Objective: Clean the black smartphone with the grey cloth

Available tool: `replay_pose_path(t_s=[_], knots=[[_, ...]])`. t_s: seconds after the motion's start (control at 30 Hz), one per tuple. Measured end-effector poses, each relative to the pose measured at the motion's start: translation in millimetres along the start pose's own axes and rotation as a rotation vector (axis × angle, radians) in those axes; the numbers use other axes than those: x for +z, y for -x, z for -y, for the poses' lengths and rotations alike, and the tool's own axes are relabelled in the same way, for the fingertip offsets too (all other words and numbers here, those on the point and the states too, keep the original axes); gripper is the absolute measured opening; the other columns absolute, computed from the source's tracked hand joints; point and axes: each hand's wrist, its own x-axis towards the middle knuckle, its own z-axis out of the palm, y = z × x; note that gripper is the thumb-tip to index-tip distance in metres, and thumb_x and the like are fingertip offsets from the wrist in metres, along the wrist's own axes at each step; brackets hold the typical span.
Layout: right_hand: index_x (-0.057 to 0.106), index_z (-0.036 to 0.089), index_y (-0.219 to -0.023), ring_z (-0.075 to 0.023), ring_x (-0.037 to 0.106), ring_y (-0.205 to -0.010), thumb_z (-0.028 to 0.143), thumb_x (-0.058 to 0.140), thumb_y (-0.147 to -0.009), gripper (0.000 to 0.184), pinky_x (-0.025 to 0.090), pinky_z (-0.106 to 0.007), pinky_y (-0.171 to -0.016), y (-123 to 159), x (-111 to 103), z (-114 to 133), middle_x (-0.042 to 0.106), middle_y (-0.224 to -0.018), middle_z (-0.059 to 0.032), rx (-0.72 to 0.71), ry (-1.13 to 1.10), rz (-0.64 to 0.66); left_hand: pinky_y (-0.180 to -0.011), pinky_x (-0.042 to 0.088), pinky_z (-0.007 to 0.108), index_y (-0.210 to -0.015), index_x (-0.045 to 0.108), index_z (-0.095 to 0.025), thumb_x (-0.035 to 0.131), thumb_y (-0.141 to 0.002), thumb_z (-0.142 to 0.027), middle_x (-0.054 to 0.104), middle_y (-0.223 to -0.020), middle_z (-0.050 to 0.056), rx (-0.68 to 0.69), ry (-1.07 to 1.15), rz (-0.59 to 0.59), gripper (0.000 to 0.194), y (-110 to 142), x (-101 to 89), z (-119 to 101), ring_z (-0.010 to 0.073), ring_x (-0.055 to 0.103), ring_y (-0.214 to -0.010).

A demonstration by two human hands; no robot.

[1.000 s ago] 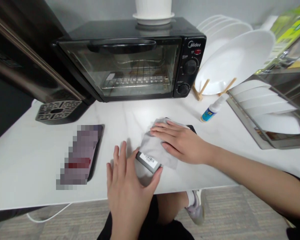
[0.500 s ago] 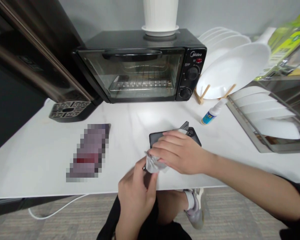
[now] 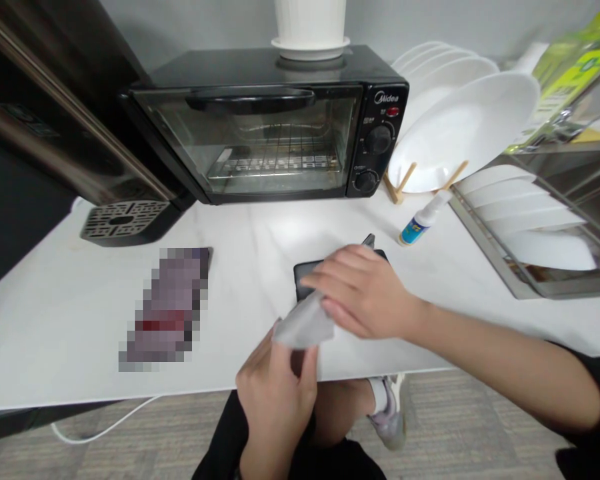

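Note:
My left hand (image 3: 277,380) is closed near the counter's front edge, its thumb and fingers pinching at the lower end of a thin grey cloth (image 3: 305,323). Whatever lies between those fingers is covered by the cloth. My right hand (image 3: 363,293) has its fingers closed on the cloth's upper end. Beneath and behind that hand lies a black phone (image 3: 307,270), flat on the counter and partly hidden. A narrow dark piece (image 3: 369,241) sticks out past the right knuckles; its kind cannot be made out.
A white spray bottle (image 3: 420,223) with a blue label stands right of my hands. Behind are a black toaster oven (image 3: 260,143) and white plates (image 3: 460,133) in a wooden rack. A pixelated flat object (image 3: 165,307) lies left. A sink (image 3: 525,280) with dishes is at right.
The cloth, bunched up before, is now stretched flatter between my hands. My right hand's fingers have drawn together and shifted slightly. The whole view has tilted a little.

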Motion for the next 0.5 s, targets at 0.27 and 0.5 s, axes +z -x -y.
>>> replay_pose_path(t_s=[0.27, 0.5], knots=[[0.068, 0.013, -0.121, -0.0227, 0.062, -0.104, 0.032, 0.038, -0.109, 0.037, 0.037, -0.044, -0.116, -0.7, -2.4, 3.8, 0.075, -0.110, -0.0070, -0.009, -0.019, -0.010, -0.057, 0.050, 0.027, -0.106, 0.062, -0.020, 0.059, -0.103, -0.036, 0.075, -0.073, 0.003, -0.032, 0.037, -0.015, 0.016, -3.8, -2.4, -6.4, 0.0202, 0.072, -0.060], [0.071, 0.014, -0.105, -0.0236, 0.062, -0.089, 0.027, 0.036, -0.109, 0.038, 0.047, -0.044, -0.095, 5.2, -7.6, -17.6, 0.074, -0.096, -0.0089, 0.278, 0.012, -0.095, -0.070, 0.057, 0.027, -0.124, 0.062, -0.020, 0.066, -0.100, -0.033, 0.082, -0.096, 0.006, -0.059, 0.088, -0.031, 0.027, -6.9, -2.4, -11.0, 0.0193, 0.077, -0.071]])
